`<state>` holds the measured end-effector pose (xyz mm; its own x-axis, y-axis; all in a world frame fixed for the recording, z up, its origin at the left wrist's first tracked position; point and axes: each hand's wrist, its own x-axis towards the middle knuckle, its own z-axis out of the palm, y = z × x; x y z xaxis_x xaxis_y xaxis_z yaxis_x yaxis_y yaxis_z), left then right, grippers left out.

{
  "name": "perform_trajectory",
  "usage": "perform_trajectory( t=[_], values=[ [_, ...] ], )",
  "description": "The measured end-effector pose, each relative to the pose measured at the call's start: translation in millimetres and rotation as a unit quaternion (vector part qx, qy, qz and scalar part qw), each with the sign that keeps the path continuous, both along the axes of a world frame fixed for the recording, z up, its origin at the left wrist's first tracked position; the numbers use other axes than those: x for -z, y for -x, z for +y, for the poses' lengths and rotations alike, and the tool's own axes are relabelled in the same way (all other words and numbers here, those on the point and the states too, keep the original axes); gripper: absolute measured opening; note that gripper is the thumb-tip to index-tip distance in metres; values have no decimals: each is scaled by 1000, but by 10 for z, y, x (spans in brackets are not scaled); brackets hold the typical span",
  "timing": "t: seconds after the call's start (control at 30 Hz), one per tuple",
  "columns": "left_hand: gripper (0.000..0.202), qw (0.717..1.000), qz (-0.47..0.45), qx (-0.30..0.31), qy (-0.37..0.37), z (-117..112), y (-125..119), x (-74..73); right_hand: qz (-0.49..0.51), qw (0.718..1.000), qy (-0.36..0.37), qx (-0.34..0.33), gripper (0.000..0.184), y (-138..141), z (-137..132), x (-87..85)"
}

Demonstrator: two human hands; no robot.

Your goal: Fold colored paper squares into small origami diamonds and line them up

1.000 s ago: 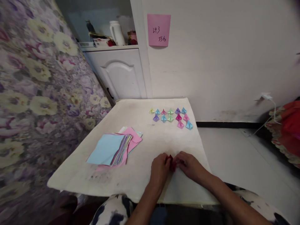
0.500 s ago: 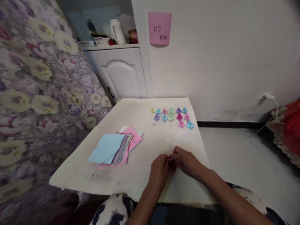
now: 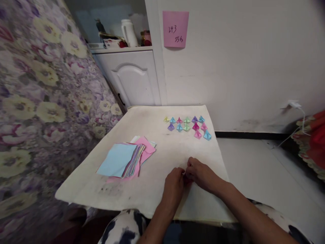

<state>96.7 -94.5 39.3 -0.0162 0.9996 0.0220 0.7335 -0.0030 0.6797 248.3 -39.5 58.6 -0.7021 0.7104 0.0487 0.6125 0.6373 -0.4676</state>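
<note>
My left hand (image 3: 173, 186) and my right hand (image 3: 200, 174) meet over the near right part of the cream table (image 3: 152, 149). Both are pinched together on a small red folded paper piece (image 3: 187, 179), which is almost wholly hidden between the fingers. To the left lies a fanned stack of coloured paper squares (image 3: 124, 159), light blue on top and pink beneath. At the far right of the table, several small folded paper shapes (image 3: 188, 126) in yellow, blue, pink, green and purple stand in rows.
A pink note (image 3: 175, 28) is stuck on the white wall behind the table. A white cabinet (image 3: 132, 79) with a jug and jars on top stands at the back left. A floral cloth (image 3: 43, 101) hangs on the left. Bare floor (image 3: 259, 169) lies to the right.
Both hands have shifted slightly further onto the table and closed tighter together. The red piece, plainly showing between them a second ago, is now nearly covered.
</note>
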Motion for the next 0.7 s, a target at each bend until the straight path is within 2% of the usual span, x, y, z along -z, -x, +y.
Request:
perform_trajectory(
  t=[0.2,0.27,0.37,0.47,0.7],
  values=[
    [26,1000,-1,3,-9,-34,1,-22,4,1000,10,14,16,27,-59,48],
    [27,1000,0,2,-13,-54,11,-35,20,999,29,18,17,-13,-58,30],
    [29,1000,4,-2,-19,-82,45,-54,76,995,58,27,31,-104,-36,-30],
    [32,1000,9,-7,-23,-107,88,-65,104,993,47,37,34,-160,-20,-79],
    [30,999,22,-13,-20,-146,134,-77,27,999,13,15,30,-44,-71,-66]
  ],
)
